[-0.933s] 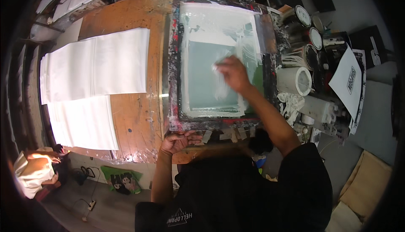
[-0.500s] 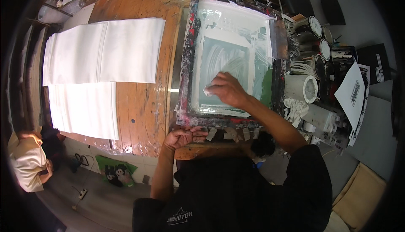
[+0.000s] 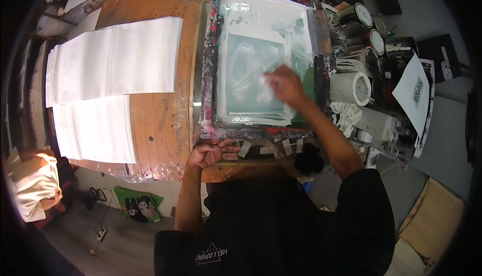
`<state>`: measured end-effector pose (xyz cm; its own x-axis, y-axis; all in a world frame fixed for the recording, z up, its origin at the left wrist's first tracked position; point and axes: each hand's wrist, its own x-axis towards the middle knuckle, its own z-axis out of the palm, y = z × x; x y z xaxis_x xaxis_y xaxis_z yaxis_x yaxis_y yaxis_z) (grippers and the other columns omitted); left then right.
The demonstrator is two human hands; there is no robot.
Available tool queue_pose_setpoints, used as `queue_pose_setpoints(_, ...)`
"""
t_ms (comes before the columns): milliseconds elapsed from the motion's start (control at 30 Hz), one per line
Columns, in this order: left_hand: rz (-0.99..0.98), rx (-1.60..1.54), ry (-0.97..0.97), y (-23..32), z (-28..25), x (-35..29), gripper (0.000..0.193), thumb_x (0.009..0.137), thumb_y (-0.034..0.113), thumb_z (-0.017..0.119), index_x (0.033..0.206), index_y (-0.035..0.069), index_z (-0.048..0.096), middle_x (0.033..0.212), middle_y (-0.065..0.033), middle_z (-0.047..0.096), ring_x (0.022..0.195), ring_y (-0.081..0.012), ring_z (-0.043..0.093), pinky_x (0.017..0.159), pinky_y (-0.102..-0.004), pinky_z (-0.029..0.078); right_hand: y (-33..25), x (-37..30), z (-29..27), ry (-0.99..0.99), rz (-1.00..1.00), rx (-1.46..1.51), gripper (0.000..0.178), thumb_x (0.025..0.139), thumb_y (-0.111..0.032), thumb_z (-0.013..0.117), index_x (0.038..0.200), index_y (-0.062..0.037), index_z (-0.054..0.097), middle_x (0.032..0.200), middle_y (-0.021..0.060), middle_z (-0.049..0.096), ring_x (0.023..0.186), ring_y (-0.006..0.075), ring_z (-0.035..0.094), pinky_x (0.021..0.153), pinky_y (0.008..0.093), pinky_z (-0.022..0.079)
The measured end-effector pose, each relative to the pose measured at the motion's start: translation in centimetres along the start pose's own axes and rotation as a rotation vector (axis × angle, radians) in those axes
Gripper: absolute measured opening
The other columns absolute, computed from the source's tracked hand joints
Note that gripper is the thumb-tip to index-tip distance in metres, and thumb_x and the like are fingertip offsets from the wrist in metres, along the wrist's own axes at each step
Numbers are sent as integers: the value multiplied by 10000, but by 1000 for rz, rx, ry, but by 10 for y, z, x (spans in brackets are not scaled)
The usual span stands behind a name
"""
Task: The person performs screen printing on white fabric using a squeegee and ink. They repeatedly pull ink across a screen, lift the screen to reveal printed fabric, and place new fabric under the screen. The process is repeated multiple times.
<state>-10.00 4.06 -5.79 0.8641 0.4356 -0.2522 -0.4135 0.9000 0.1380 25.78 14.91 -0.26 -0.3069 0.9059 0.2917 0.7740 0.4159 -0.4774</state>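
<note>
Over the mesh of a screen-printing frame (image 3: pixel 205 120), my right hand (image 3: pixel 290 88) is closed with its fingertips down near the wet surface. A small white wad (image 3: pixel 266 79), perhaps cloth or tissue, pokes out of the pinched fingers. White smears streak the pale green mesh (image 3: pixel 241 95) to the left of that hand. My left hand (image 3: pixel 208 154) rests palm up at the frame's near left corner, fingers stretched out and loosely curved, holding nothing. Beside its fingertips lie several short strips of tape (image 3: pixel 268 150) along the near table edge.
White sheets or bags (image 3: pixel 115 60) lie stacked on the wooden table (image 3: pixel 155 120) at left. Paint cans (image 3: pixel 351 87), a crumpled rag (image 3: pixel 344 118) and a printed white sheet (image 3: pixel 414 95) crowd the right. A person with cream cloth (image 3: pixel 35 180) is at lower left.
My right hand has moved right and a little up across the mesh, leaving new white streaks. My left hand stays by the near edge. The whole view has shifted slightly.
</note>
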Motion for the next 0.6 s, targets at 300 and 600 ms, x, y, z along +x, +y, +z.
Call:
queue_pose_setpoints(300,-5,-63,-54,-2,-14,2,334,893,97,567,1162,161,754,1494,-103,549,1375,-450,469,1172,-625,309,-62,-43,2,39,41,-80,155,771,-84,669,897,-106,755,820,41,638,823,266,606,743,429,489)
queue_pose_setpoints(600,0,-46,-2,-1,-6,2,343,869,93,593,1170,143,751,1457,-106,582,1351,-465,489,1169,-630,308,-45,-16,43,175,27,-116,246,809,-59,715,1048,-72,771,933,126,669,879,338,613,776,447,496)
